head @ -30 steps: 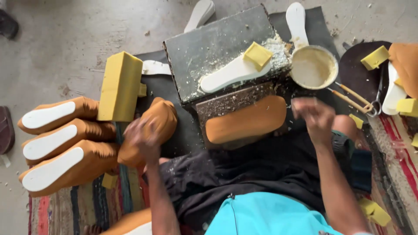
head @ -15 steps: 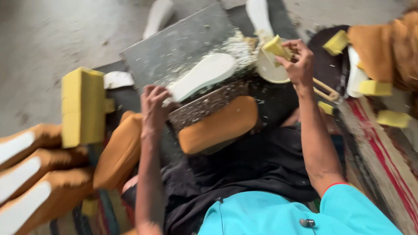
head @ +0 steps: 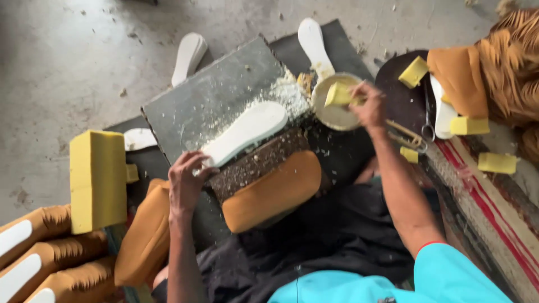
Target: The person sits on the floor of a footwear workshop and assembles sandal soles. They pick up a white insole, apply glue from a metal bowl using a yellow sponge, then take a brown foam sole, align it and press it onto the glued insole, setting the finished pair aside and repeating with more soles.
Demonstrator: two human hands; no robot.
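The right hand [head: 371,106] has its grip closed on a small yellow sponge block [head: 338,94], held over the round bowl [head: 336,115]. Left of the bowl, the left hand [head: 186,182] pinches the heel of a white insole [head: 247,132] lying on the grey slab [head: 208,101].

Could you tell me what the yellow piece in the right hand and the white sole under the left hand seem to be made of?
The yellow piece, held over the bowl, looks like soft foam sponge: matte, blocky, like the larger yellow block. The white sole looks like smooth matte foam or rubber sheet, flat and evenly cut; which of the two is unclear.
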